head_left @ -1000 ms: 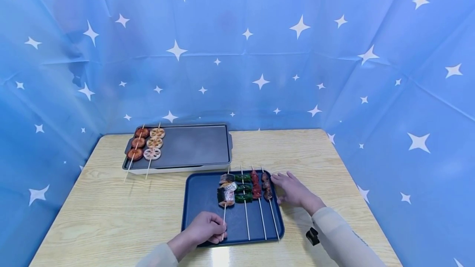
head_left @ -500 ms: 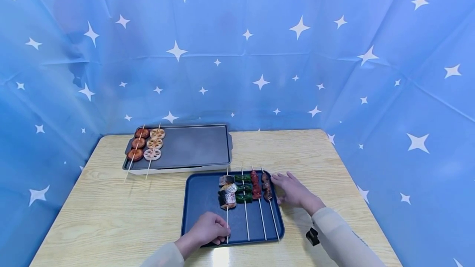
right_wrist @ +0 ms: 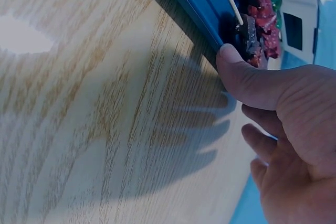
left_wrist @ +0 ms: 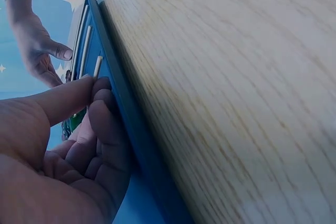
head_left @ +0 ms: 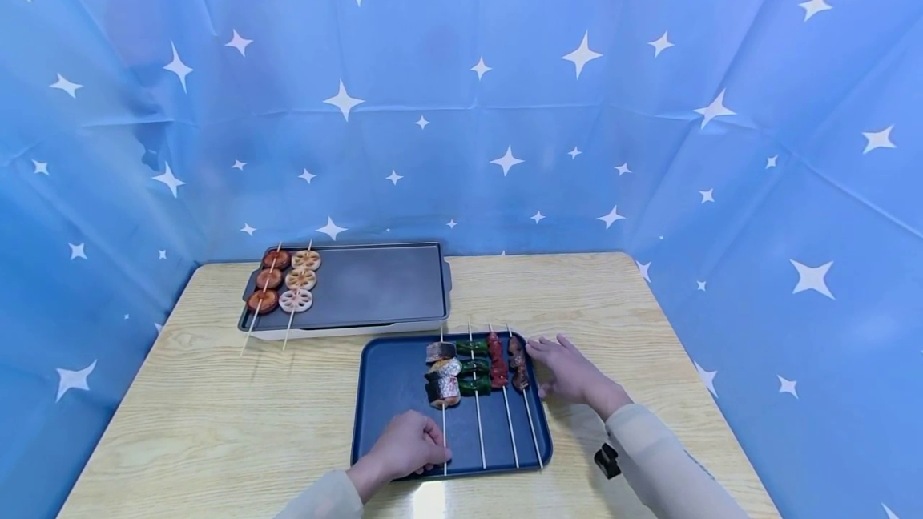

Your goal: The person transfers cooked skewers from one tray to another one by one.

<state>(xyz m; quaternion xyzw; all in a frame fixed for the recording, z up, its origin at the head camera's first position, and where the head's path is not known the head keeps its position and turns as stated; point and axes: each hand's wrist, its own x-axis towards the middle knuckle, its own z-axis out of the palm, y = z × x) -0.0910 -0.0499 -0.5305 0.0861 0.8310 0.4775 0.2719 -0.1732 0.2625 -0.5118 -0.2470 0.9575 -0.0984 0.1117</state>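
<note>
My left hand (head_left: 407,443) pinches the lower stick of a fish skewer (head_left: 443,391) between thumb and fingers. Its silvery and orange chunks lie on the dark blue tray (head_left: 389,383). To the right lie a green pepper skewer (head_left: 473,384), a red meat skewer (head_left: 497,359) and a dark brown meat skewer (head_left: 518,375), roughly side by side. The stick end (left_wrist: 98,66) pokes up past the thumb in the left wrist view. My right hand (head_left: 573,375) is at the tray's right edge, fingers extended. In the right wrist view its thumb (right_wrist: 249,80) touches the rim.
Behind the tray at the left stands a dark griddle (head_left: 382,283) with a pale base. A skewer of brown round slices (head_left: 270,279) and a lotus root skewer (head_left: 300,279) lie on its left part, sticks overhanging the front. A starry blue curtain (head_left: 447,86) surrounds the wooden table (head_left: 216,423).
My left hand has moved slightly right with the fish skewer's stick, so the skewer now lies straighter and closer to the green pepper one. The right hand has stayed in place.
</note>
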